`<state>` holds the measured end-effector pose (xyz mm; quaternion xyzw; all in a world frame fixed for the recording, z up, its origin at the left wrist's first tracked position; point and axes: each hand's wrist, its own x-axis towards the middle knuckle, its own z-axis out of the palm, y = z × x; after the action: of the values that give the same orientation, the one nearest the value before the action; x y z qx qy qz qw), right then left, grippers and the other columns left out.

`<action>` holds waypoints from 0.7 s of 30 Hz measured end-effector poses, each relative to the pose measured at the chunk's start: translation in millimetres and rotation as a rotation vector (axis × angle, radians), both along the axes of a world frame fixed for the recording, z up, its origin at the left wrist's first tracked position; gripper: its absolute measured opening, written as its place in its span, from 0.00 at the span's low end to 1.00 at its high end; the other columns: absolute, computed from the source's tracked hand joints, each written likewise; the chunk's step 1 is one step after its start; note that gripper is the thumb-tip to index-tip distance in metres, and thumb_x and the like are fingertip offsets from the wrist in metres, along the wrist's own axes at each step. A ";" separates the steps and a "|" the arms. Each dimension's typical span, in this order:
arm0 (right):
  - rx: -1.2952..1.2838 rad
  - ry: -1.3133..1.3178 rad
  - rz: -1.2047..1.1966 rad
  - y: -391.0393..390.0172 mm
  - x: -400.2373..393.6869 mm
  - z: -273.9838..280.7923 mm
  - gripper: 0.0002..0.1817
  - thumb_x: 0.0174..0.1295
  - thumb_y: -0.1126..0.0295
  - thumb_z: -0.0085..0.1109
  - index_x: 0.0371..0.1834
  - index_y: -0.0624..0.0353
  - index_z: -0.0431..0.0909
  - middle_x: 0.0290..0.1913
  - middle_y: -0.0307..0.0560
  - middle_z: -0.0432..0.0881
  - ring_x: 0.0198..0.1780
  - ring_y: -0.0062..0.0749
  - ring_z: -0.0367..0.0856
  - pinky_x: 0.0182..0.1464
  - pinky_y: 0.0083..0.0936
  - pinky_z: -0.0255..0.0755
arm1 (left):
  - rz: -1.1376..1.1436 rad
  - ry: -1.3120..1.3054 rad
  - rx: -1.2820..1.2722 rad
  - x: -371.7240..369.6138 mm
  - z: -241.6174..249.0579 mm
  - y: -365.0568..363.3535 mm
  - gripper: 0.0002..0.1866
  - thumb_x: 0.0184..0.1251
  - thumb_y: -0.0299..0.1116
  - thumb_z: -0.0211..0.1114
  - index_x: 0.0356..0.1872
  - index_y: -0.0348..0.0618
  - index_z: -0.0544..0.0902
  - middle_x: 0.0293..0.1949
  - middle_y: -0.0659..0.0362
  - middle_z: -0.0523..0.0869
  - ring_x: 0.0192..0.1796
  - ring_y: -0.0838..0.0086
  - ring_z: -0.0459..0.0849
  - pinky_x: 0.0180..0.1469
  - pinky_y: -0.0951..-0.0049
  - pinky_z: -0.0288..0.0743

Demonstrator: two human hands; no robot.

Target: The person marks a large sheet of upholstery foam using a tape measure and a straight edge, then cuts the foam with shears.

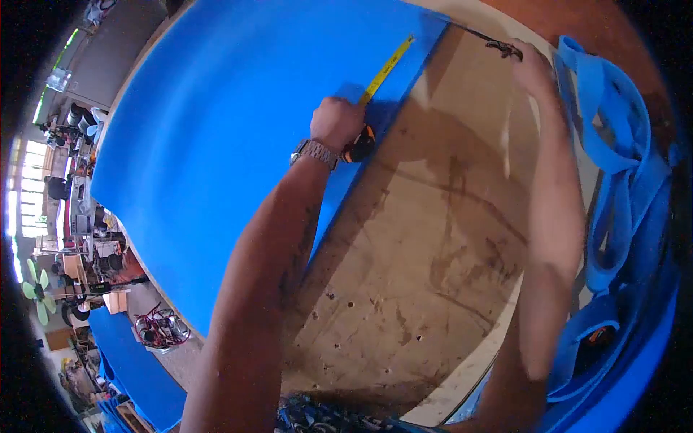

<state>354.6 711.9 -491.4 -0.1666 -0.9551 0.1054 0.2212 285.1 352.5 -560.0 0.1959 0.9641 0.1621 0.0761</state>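
A large blue sheet (216, 123) lies over the upper left of a brown, stained work surface (404, 289). My left hand (338, 124), with a metal watch on its wrist, is closed around an orange and black tape measure (359, 146) near the sheet's edge. From it the yellow tape blade (388, 71) runs out over the blue sheet toward the upper right. At the far right of the surface, my right hand (530, 66) is closed on a dark, thin tool or cord (504, 49), whose exact shape I cannot make out.
Loops of blue strip (613, 144) hang along the right edge. Left of the surface are a bundle of red cords (160, 328), another blue sheet (137, 368), a green fan (38, 291) and cluttered shelves.
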 end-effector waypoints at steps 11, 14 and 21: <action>-0.074 -0.311 0.150 -4.2 -30.7 12.8 0.17 0.56 0.70 0.50 0.49 0.42 0.78 0.37 0.51 0.82 0.33 0.36 0.81 0.36 0.33 0.73 | 0.106 -0.093 0.035 3.2 6.4 0.8 0.20 0.55 0.46 0.57 0.36 0.38 0.83 0.41 0.44 0.82 0.45 0.50 0.81 0.48 0.59 0.75; -0.085 -0.373 0.143 -3.7 -37.0 13.4 0.17 0.55 0.72 0.54 0.50 0.51 0.77 0.43 0.51 0.81 0.40 0.41 0.79 0.43 0.32 0.71 | -0.010 -0.041 -0.059 0.9 1.6 -0.7 0.19 0.54 0.45 0.58 0.36 0.38 0.83 0.41 0.45 0.82 0.46 0.51 0.81 0.48 0.60 0.76; 0.290 -0.608 0.316 -28.9 -47.5 76.0 0.16 0.55 0.66 0.53 0.47 0.52 0.78 0.45 0.53 0.80 0.44 0.45 0.78 0.46 0.36 0.71 | 0.013 -0.039 -0.077 -2.3 1.2 1.2 0.19 0.54 0.45 0.58 0.34 0.38 0.84 0.40 0.45 0.83 0.45 0.51 0.81 0.48 0.61 0.76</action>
<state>307.0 683.1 -415.4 -0.0077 -0.9961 -0.0523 -0.0703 282.8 353.6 -558.8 0.1834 0.9693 0.1290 0.1012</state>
